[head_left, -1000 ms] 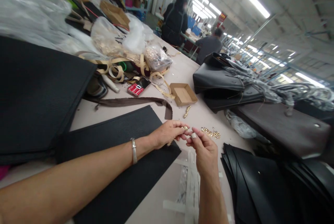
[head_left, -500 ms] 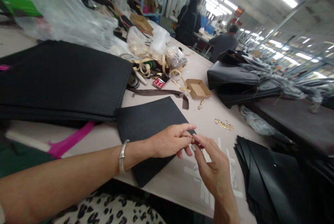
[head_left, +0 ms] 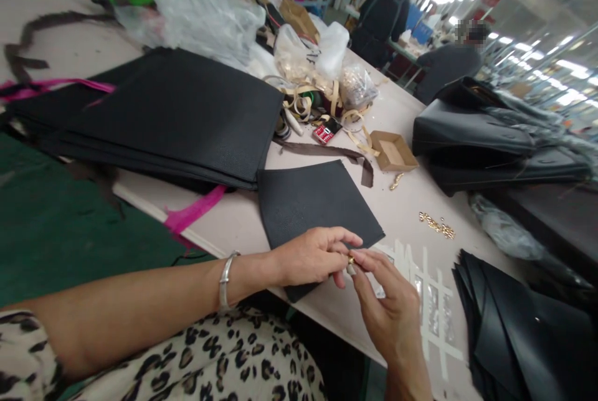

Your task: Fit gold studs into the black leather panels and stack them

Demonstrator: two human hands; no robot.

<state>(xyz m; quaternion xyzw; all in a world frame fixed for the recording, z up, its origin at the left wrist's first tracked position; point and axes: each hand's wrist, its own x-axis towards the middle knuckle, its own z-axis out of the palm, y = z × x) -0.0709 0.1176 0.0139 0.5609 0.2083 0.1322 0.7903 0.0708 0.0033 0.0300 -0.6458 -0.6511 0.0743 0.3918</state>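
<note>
My left hand (head_left: 311, 258), with a silver bangle at the wrist, meets my right hand (head_left: 387, 286) over the table's front edge. Between their fingertips is a small gold-coloured metal piece (head_left: 351, 260), mostly covered by the fingers. My right thumb and forefinger pinch it, and the closed left fingers press against it from the other side. Beneath the left hand lies a black leather-like panel (head_left: 317, 202), one corner reaching past the table edge. Beyond the right hand, a scatter of small gold pieces (head_left: 436, 225) rests on the table, with a few more gold pieces (head_left: 396, 181) farther back.
A stack of large black panels (head_left: 187, 121) lies left, with a pink strip (head_left: 199, 209) hanging under it. An open cardboard box (head_left: 395, 152) and bagged fittings (head_left: 357, 84) sit behind. More black sheets (head_left: 514, 320) and black bags (head_left: 471, 133) are at right.
The view has swung left, so the table things appear farther right. My hands stay together, the gold piece still between the fingertips. More of the panel's far corner shows now.
</note>
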